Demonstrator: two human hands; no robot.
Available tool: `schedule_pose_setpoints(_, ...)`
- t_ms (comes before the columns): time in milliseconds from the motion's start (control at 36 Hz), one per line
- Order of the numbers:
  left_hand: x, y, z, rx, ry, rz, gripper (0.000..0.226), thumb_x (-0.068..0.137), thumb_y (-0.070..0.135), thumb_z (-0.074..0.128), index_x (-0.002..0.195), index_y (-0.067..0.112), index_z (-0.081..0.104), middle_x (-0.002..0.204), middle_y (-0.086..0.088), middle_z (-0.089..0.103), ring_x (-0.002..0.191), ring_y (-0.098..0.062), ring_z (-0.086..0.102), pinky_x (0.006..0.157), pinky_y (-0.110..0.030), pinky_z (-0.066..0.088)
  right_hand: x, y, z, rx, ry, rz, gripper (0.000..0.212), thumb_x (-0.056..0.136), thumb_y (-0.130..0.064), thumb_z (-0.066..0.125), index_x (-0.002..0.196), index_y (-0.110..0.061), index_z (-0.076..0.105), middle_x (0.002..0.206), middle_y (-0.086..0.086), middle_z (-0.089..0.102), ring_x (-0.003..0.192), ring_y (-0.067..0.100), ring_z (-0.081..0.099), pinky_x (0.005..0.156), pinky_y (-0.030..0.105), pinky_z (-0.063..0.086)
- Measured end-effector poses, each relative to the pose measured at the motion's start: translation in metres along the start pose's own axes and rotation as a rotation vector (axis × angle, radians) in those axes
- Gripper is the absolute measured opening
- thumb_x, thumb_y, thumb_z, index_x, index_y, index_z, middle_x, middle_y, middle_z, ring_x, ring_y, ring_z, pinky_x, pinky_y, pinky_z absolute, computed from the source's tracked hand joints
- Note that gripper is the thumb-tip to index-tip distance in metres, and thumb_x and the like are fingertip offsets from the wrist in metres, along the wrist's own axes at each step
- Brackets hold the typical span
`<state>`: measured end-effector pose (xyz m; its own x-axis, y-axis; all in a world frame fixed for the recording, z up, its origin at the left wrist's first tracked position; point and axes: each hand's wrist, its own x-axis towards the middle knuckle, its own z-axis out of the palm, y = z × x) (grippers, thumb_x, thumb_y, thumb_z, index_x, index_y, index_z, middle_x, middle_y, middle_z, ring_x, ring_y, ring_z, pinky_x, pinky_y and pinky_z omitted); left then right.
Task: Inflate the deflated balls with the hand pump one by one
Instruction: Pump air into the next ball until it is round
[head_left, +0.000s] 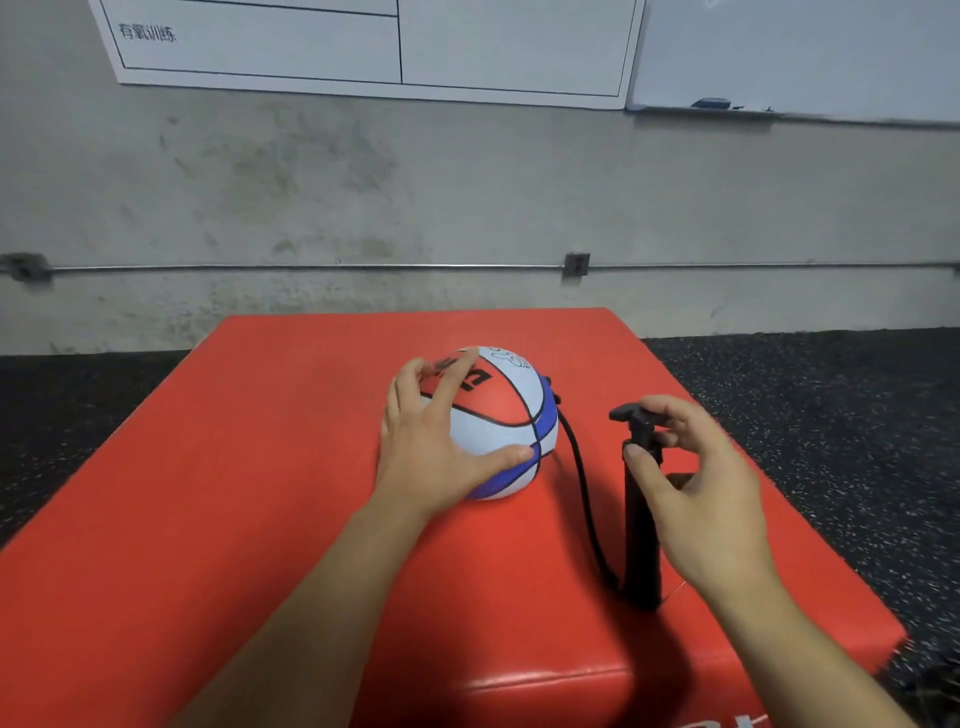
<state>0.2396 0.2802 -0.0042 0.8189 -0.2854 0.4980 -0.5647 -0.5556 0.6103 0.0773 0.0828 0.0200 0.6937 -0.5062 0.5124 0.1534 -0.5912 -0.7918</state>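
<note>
Standing upright: pump (642, 525), handle up, beside ball (498, 421).

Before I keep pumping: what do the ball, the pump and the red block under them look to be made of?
Ball: likely rubber or synthetic leather, matte red, white and blue panels with black seams. Pump: apparently black plastic, dull finish, T-handle; its hose looks like flexible rubber, since it curves. Red block: probably vinyl-covered foam, with a slight sheen and a rounded, creased front edge.
</note>
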Motion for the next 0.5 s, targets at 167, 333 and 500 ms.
schedule_pose_setpoints(167, -0.010, 0.001, -0.001, -0.078, -0.142, 0.016, 0.125, 0.042, 0.084, 0.076, 0.153, 0.065, 0.021, 0.172, 0.016, -0.009, 0.161, -0.024, 0.000, 0.127, -0.051, 0.025, -0.004, -0.005, -0.004, 0.029, 0.005, 0.000, 0.045, 0.091, 0.001, 0.072, 0.111, -0.039, 0.066, 0.117, -0.016, 0.070, 0.103, 0.007, 0.063, 0.067, 0.041, 0.055)
schedule_pose_setpoints(333, -0.015, 0.001, -0.001, -0.067, -0.078, 0.038, 0.112, 0.050, 0.079, 0.076, 0.150, 0.062, 0.028, 0.169, 0.010, 0.015, 0.157, -0.020, 0.016, 0.123, -0.043, 0.030, -0.005, -0.005, -0.007, 0.028, 0.011, 0.016, 0.043, 0.091, 0.001, 0.073, 0.113, -0.036, 0.068, 0.115, -0.020, 0.070, 0.104, 0.004, 0.063, 0.070, 0.041, 0.056)
schedule_pose_setpoints(500, -0.017, 0.000, 0.000, -0.063, -0.051, 0.057, 0.110, 0.051, 0.078, 0.077, 0.149, 0.060, 0.032, 0.167, 0.009, 0.018, 0.155, -0.019, 0.019, 0.123, -0.042, 0.031, -0.005, -0.004, -0.009, 0.029, 0.009, 0.018, 0.042, 0.091, 0.001, 0.073, 0.113, -0.035, 0.068, 0.114, -0.021, 0.070, 0.104, 0.002, 0.063, 0.071, 0.040, 0.055)
